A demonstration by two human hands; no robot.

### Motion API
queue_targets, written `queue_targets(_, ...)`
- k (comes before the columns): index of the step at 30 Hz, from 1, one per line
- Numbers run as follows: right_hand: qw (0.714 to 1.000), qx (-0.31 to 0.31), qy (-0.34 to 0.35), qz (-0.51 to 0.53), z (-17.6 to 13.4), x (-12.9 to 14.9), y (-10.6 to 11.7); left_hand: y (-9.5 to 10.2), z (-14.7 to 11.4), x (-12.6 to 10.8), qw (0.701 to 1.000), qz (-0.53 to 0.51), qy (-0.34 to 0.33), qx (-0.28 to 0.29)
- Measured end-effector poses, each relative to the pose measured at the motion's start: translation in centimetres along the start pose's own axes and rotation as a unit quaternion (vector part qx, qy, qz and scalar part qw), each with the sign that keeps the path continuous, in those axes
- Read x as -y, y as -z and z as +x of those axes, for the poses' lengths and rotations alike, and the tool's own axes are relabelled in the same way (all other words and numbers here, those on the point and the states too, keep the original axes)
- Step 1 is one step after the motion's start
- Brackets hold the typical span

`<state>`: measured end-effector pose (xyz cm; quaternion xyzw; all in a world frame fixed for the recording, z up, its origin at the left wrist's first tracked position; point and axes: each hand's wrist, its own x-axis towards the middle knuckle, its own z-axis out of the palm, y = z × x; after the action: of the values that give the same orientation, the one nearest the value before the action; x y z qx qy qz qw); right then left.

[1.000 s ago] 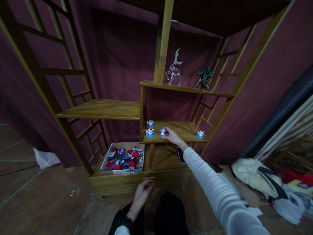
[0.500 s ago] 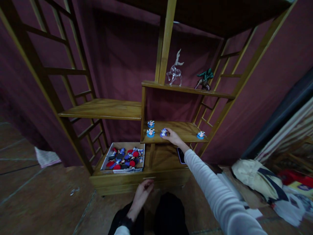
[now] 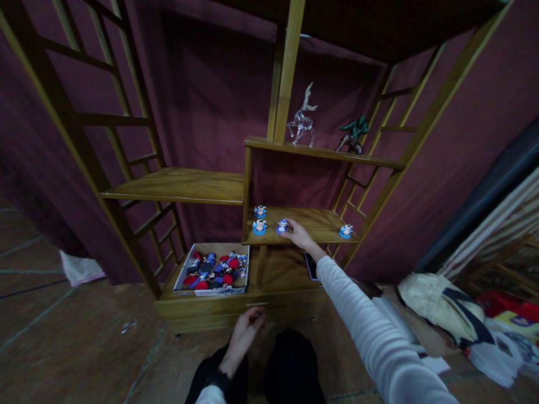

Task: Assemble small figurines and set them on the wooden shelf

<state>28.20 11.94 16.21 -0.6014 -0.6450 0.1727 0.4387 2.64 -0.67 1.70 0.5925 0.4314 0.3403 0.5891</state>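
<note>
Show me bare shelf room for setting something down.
Bare: the left shelf, above the box; the lower board between post and phone; the middle shelf between the right hand and rightmost figurine. Crowded: the box, piled with figures; the middle shelf's left end, with two blue-based figurines beside the purple figurine.

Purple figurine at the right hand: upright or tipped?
Upright: the purple figurine has its head up and base down at the shelf, with the right hand's fingers at its side.
</note>
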Motion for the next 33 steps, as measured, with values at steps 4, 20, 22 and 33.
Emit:
queue_targets(4, 1.000, -0.009, 0.005, 0.005, -0.2, 0.2, 0.0, -0.2, 0.0, 0.2, 1.000, -0.003, 0.008, 0.001)
queue_targets(20, 1.000, -0.006, 0.007, 0.014, -0.1, -0.3, 0.1, -0.2, 0.4, 1.5, 1.000, -0.014, 0.005, 0.000)
queue_targets(22, 1.000, -0.004, 0.008, 0.016, -0.1, -0.2, 0.1, -0.3, 0.4, 1.4, 1.000, -0.018, 0.009, -0.001)
queue_targets(33, 0.999, -0.001, 0.008, 0.044, -0.1, -0.3, 0.0, -0.2, 0.4, 1.5, 1.000, 0.009, -0.013, 0.006)
